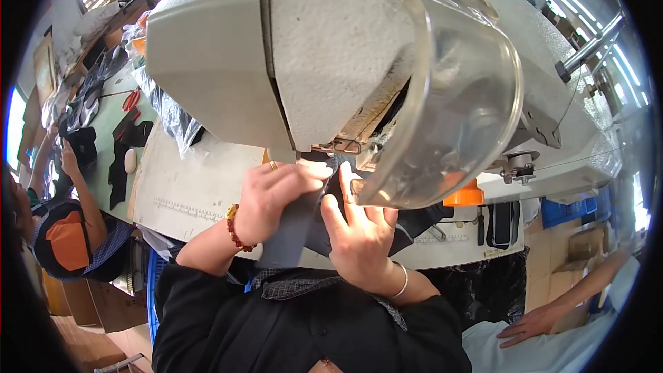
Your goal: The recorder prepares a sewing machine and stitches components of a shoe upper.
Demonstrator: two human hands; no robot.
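A large off-white sewing machine (331, 48) fills the upper middle, its clear plastic guard (463, 97) bulging to the right. Beneath its needle area lies a dark fabric piece (286, 235), hanging down toward my lap. My left hand (273, 197) is closed on the fabric's left side, fingertips close to the needle area. My right hand (362, 235) lies on the dark material with fingers spread, its index finger stretched toward the needle area. The guard's lower edge covers part of its fingertips. The needle itself is hard to make out.
An orange cap (464, 195) sits right of the guard, near small black tools (501, 224). A co-worker handles dark pieces at a green table (114, 124) on the left, where red scissors (130, 100) lie. Another person's hand (532, 324) rests at lower right.
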